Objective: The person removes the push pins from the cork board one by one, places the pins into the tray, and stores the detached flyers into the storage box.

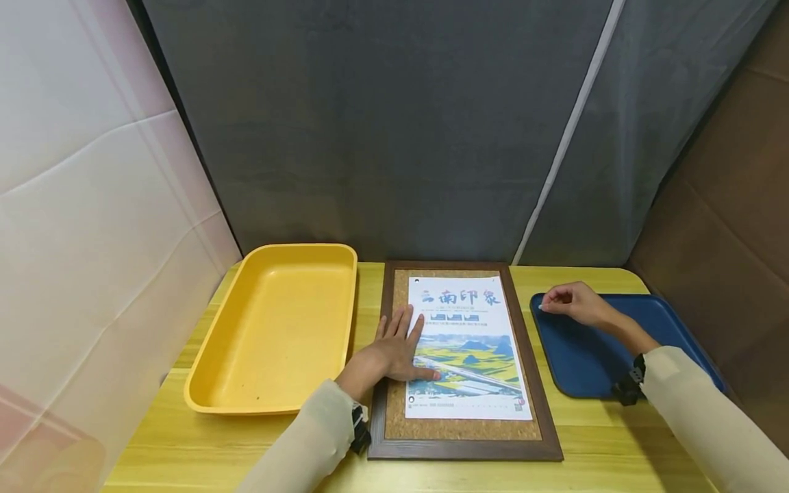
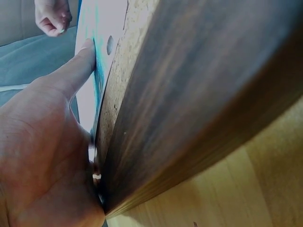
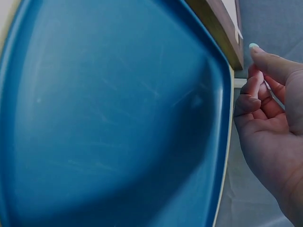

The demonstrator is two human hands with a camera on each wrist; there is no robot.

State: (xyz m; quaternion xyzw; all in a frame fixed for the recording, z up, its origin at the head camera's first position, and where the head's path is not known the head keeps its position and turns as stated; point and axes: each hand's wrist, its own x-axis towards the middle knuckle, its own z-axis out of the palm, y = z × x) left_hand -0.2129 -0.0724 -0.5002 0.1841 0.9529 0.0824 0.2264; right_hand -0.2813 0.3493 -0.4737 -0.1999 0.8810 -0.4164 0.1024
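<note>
A printed poster with a colourful landscape lies on a brown-framed cork board. My left hand rests on the poster's left side, fingers spread and straight. In the left wrist view, the left thumb touches the paper beside a round dark spot. Over the left end of a blue tray, my right hand pinches a small whitish piece between thumb and finger. That piece is too small to tell its kind. Its other fingers are curled in.
A yellow tray stands left of the board on the wooden table. Behind the table hangs a dark grey sheet. A pale curtain borders the left side and a brown one the right.
</note>
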